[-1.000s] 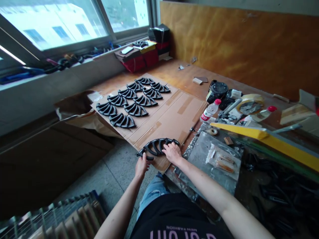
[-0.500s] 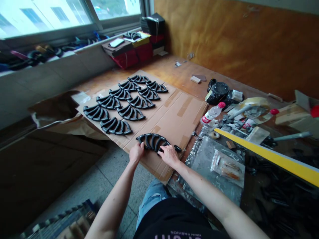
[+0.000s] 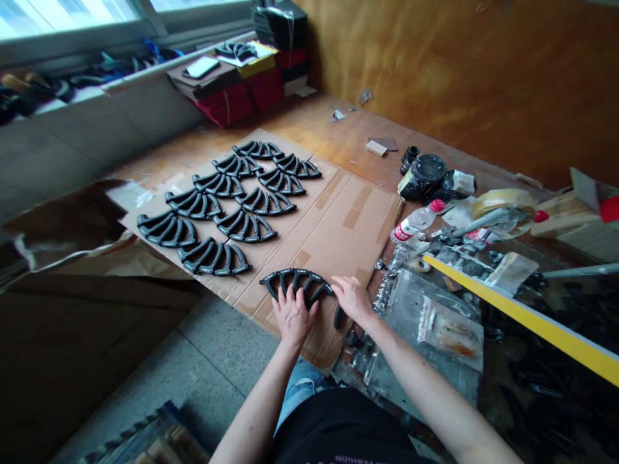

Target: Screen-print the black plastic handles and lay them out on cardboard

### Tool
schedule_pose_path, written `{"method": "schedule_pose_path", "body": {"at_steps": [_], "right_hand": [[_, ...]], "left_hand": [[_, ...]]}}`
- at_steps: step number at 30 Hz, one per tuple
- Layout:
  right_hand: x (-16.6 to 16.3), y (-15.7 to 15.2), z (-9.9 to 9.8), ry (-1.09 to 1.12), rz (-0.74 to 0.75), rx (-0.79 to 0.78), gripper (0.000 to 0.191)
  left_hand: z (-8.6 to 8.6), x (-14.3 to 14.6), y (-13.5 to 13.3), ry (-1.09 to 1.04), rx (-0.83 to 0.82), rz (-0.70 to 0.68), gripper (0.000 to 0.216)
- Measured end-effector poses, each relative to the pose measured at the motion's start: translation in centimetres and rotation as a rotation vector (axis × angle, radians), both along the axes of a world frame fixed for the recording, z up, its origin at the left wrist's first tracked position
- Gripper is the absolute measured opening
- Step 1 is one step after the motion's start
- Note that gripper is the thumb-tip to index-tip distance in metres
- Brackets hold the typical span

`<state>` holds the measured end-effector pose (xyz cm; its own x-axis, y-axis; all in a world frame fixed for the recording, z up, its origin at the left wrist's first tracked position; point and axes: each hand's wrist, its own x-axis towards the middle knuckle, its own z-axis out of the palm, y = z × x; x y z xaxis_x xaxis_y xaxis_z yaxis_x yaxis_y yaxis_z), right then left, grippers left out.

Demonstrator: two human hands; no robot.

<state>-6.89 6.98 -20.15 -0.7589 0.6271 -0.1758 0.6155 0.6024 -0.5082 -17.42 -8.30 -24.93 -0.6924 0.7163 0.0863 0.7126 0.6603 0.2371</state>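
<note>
A black fan-shaped piece [image 3: 298, 277] with curved ribs lies on the near part of the flat cardboard sheet [image 3: 338, 238]. My left hand [image 3: 293, 316] rests on its lower ribs with the fingers spread, hiding part of them. At its right end, my right hand [image 3: 353, 298] touches the tip with the fingers stretched out. A loose black curved bar [image 3: 337, 317] lies just below my right hand. Several matching black fans [image 3: 215, 256] stand in overlapping rows on the left half of the cardboard.
To the right lie a bottle with a red cap [image 3: 416, 220], black jars [image 3: 425, 174], a tape roll [image 3: 503, 201] and a long yellow bar [image 3: 522, 309]. Red and black boxes [image 3: 227, 103] are stacked at the back by the window. A plastic bag [image 3: 449, 332] lies on a grey board.
My left hand has moved from the fan's left end onto its middle ribs. My right hand has shifted to its right tip. The loose bar now sits lower and turned more upright.
</note>
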Motion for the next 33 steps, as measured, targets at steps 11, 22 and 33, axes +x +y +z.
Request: {"method": "schedule_pose_path", "body": {"at_steps": [11, 22, 33], "right_hand": [[0.6, 5.4, -5.6, -0.125, -0.11, 0.069, 0.048], [1.2, 5.3, -7.7, -0.107, -0.183, -0.046, 0.048], [1.1, 4.7, -9.8, -0.044, -0.278, -0.1, 0.052]], "left_hand": [[1.4, -9.0, 9.7, 0.039, 0.119, -0.264, 0.052], [2.3, -15.6, 39.1, -0.067, 0.04, -0.529, 0.051], [-0.1, -17.7, 42.8, -0.06, 0.112, -0.265, 0.066]]}}
